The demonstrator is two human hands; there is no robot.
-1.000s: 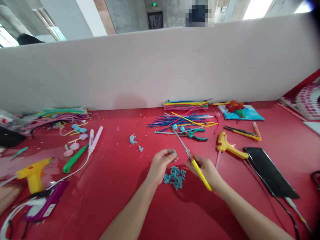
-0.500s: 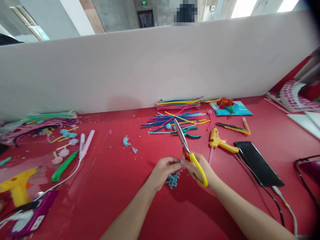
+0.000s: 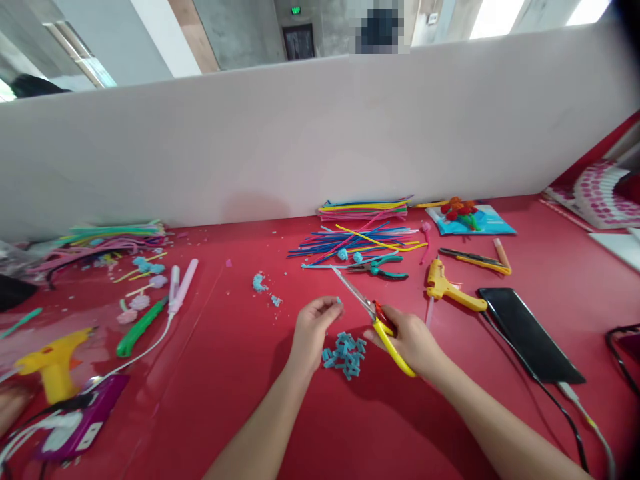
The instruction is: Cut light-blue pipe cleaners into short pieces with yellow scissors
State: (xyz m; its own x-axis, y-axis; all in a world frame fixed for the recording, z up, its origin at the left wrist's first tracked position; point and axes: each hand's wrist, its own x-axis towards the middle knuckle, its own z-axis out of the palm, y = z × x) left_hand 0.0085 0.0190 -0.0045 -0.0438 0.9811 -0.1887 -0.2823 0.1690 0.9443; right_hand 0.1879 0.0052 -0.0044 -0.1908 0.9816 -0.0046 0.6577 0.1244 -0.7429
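My left hand (image 3: 319,325) pinches a small light-blue piece (image 3: 339,301) between thumb and fingertips, just left of the blades. In my right hand (image 3: 407,337) are scissors (image 3: 367,303) with red and yellow handles, the blades pointing up and to the left. Between and below both hands lies a small pile of short light-blue pieces (image 3: 345,355) on the red table (image 3: 240,400). Farther off to the left sit light-blue crumbs (image 3: 259,283).
Pipe cleaners (image 3: 345,240), pliers (image 3: 383,268) and two blue balls lie at the back. To the right are a yellow glue gun (image 3: 450,288), a utility knife (image 3: 475,261) and a black phone-like slab (image 3: 530,333). Leftward lie another glue gun (image 3: 57,363) and a purple power strip (image 3: 95,417).
My hands have moved apart, uncovering more of the blue pile. The scissors have tilted further left, with their tips now lower. The view has shifted slightly.
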